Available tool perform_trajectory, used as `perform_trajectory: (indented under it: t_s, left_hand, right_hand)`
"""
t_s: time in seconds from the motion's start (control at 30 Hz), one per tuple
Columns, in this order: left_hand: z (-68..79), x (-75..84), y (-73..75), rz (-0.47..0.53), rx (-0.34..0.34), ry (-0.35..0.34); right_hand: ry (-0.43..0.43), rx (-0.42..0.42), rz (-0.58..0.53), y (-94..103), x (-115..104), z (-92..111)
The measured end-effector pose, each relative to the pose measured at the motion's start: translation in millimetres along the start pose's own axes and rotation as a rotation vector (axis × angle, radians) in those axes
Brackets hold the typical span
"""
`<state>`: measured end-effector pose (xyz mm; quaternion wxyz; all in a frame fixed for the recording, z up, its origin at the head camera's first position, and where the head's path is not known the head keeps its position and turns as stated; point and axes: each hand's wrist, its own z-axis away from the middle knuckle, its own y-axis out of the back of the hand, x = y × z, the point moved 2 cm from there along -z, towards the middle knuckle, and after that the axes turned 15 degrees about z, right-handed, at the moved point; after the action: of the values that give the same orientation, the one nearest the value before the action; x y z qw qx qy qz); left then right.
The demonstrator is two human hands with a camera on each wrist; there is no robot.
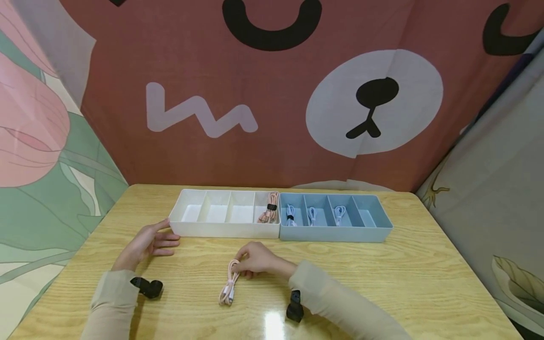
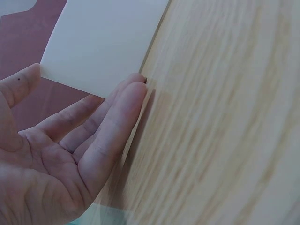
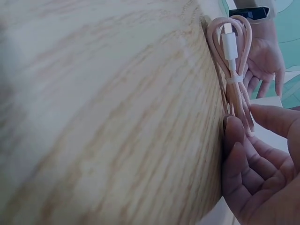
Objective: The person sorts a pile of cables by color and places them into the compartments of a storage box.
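A coiled pink charging cable [image 1: 230, 284], bound in the middle by a pale tie, lies at the front of the table. My right hand [image 1: 256, 260] pinches one looped end of it between thumb and fingers. White connectors show on the coil in the head view, one of them [image 3: 229, 44] in the right wrist view. My left hand [image 1: 148, 243] is at the left end of a white divided box [image 1: 225, 230], its fingers fairly straight. In the left wrist view its fingertips [image 2: 136, 89] meet the box's corner and lower edge.
Right against the white box stands a blue divided box [image 1: 335, 234]. Pale blue cables [image 1: 312, 215] lie in three of its compartments. The white box's rightmost compartment holds pink cables [image 1: 270, 208] with a black tie. A printed cloth [image 1: 272, 156] hangs behind the wooden table [image 1: 191, 302].
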<state>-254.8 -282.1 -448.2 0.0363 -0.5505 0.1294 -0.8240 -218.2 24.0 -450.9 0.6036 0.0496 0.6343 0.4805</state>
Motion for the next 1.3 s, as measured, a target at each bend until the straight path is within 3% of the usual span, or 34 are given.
perform_trajectory:
  t_s: [0.47, 0.93, 1.3]
  left_hand:
    - [-0.5, -1.1, 1.5, 0.003, -0.001, -0.004]
    - [-1.8, -1.3, 2.3, 0.013, 0.010, 0.002]
    - [-0.8, -0.6, 1.7, 0.010, 0.002, -0.001]
  right_hand:
    - [0.007, 0.020, -0.041, 1.8, 2, -3]
    - [0.181, 0.086, 0.037, 17.0, -6, -1]
    - [0.179, 0.138, 0.013, 32.5, -4, -5]
